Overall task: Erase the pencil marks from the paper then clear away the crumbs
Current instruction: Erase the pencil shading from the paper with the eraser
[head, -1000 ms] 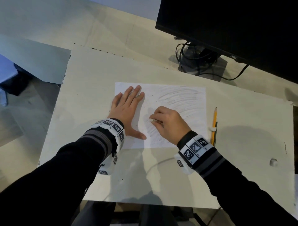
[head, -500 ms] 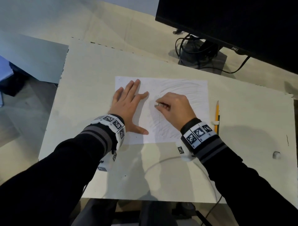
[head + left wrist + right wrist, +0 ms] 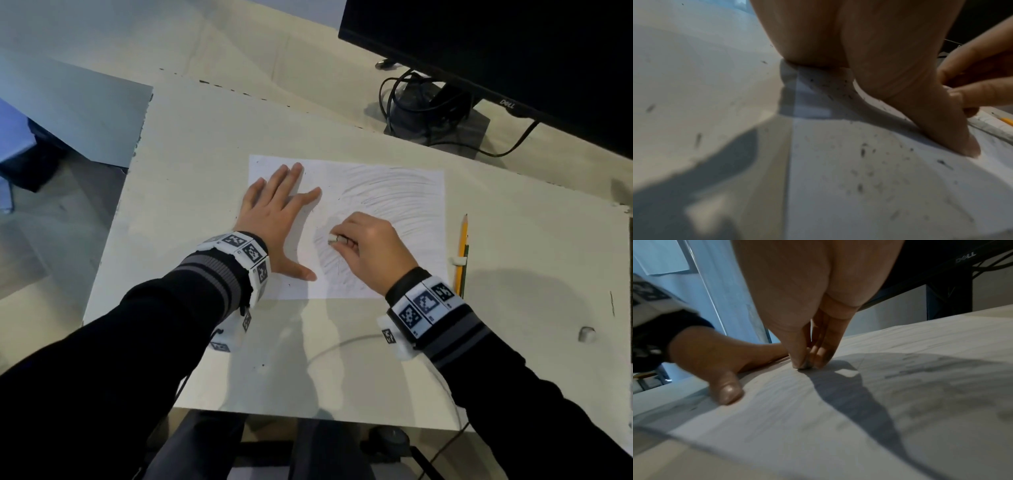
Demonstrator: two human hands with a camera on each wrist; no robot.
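1. We take the paper (image 3: 383, 205) as our landmark; it lies flat on the bench (image 3: 191, 164), with grey pencil marks (image 3: 394, 198) across its right half and in a patch near its lower middle.
2. Our left hand (image 3: 277, 219) lies flat on the paper's left part, fingers straight and spread, thumb out towards the paper's lower edge; it holds nothing and presses the sheet down.
3. Our right hand (image 3: 370, 246) sits over the paper's lower middle, fingers curled; it pinches a small white eraser (image 3: 333, 238) between thumb and fingertips; in the right wrist view the eraser (image 3: 804, 365) touches the sheet.
4. Dark crumbs (image 3: 863, 151) lie scattered on the paper's lower left part beside the left thumb; a few lie on the bench just off the paper's left edge.
5. A yellow pencil (image 3: 463, 246) lies on the bench just beside the paper's right edge, roughly parallel to it; a small white piece (image 3: 458, 261) rests against it.
6. A dark monitor (image 3: 513, 51) stands beyond the paper's far right corner, with cables (image 3: 411, 99) around its stand.
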